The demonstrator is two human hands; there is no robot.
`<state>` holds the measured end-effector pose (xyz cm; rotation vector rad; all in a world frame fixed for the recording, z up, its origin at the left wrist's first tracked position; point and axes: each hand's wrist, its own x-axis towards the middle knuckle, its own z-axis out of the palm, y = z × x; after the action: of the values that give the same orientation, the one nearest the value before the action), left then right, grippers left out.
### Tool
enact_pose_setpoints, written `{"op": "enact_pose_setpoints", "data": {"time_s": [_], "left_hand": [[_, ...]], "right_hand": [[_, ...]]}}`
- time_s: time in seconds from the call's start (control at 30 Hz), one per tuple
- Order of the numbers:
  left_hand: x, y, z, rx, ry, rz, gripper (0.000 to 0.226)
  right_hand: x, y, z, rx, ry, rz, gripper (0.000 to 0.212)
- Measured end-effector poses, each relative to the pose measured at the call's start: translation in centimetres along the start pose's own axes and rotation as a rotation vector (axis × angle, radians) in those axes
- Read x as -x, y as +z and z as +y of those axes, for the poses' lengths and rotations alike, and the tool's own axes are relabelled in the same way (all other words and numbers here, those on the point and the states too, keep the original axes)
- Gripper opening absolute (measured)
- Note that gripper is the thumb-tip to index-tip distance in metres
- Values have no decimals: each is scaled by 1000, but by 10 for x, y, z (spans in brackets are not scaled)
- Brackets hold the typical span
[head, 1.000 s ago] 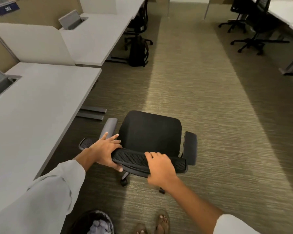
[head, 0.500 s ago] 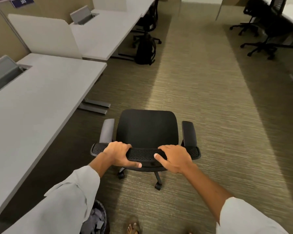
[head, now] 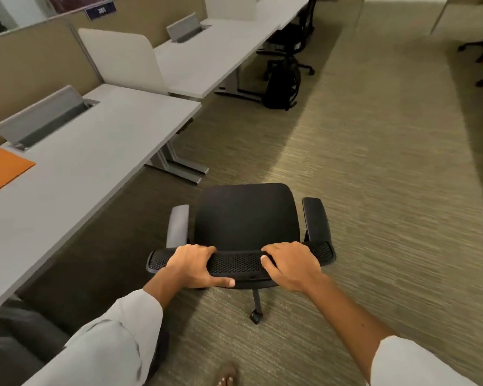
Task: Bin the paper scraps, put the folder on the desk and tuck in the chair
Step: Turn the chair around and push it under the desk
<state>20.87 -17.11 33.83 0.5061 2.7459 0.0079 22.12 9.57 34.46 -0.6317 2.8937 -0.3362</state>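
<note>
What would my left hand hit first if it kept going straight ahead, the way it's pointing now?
Probably the chair's left armrest, just ahead of the left hand gripping the backrest. Beyond that comes open carpet; depth is hard to judge.

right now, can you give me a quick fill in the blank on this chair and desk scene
Both hands, left hand and right hand, grip the top of the ____.
The folder lying on the desk is ____ in colour.
The chair stands on the ____, not yet under the desk.

Missing words: chair back; orange; carpet
</note>
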Motion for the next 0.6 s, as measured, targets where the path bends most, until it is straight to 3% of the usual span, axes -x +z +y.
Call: {"op": "enact_pose_setpoints", "data": {"time_s": [0.47,0.6], "left_hand": [[-34,-5,62,122,-139,25,113],[-43,-2,91,132,-195,59,113]], "right_hand": [[-28,-27,92,-6,-173,-53,53],[-30,-27,120,69,-214,-19,70]]}}
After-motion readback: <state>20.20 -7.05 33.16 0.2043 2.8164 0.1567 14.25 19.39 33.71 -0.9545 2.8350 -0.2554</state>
